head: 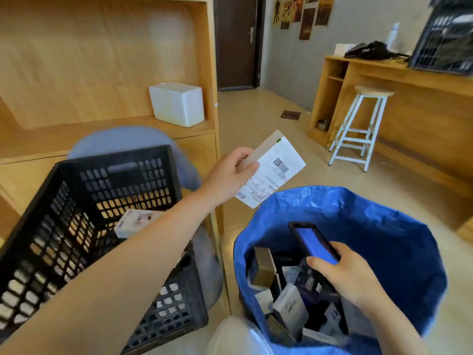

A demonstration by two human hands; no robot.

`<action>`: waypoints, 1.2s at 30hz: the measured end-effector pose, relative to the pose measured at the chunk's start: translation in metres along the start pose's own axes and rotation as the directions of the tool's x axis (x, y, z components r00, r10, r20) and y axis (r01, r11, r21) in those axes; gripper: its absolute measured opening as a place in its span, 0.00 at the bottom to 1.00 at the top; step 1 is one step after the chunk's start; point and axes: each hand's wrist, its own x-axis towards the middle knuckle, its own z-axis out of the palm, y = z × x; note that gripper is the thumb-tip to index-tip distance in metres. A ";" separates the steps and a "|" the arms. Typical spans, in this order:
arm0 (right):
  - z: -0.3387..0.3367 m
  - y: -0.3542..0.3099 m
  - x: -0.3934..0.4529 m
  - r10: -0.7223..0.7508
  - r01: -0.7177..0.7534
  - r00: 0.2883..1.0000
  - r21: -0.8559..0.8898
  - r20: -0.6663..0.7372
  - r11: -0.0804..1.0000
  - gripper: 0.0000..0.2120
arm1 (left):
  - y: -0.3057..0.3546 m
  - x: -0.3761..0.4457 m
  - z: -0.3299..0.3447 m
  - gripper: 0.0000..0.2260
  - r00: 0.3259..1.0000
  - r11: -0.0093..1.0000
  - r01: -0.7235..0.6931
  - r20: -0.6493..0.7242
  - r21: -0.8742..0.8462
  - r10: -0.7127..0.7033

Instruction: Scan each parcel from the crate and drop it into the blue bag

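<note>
My left hand (230,170) grips a flat parcel (275,167) with a white barcode label facing me, held up above the far rim of the blue bag (384,226). Over the bag's mouth, my right hand (345,272) holds a black handheld scanner (313,242) with a lit blue screen, pointing toward the parcel. Inside the bag lie several small boxes (289,306). On my left is the black plastic crate (76,213), tilted, with at least one parcel (135,221) visible behind my left forearm.
A wooden shelf unit holds a white box (176,103) behind the crate. A white stool (358,126) stands by a wooden counter (399,98) at right, which carries another black crate (445,37). Tiled floor lies between.
</note>
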 end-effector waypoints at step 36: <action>0.049 0.175 0.152 0.339 -0.336 0.941 -0.091 0.019 0.937 0.21 | -0.329 0.029 0.344 0.14 0.879 0.705 0.127 0.250 0.698 -0.406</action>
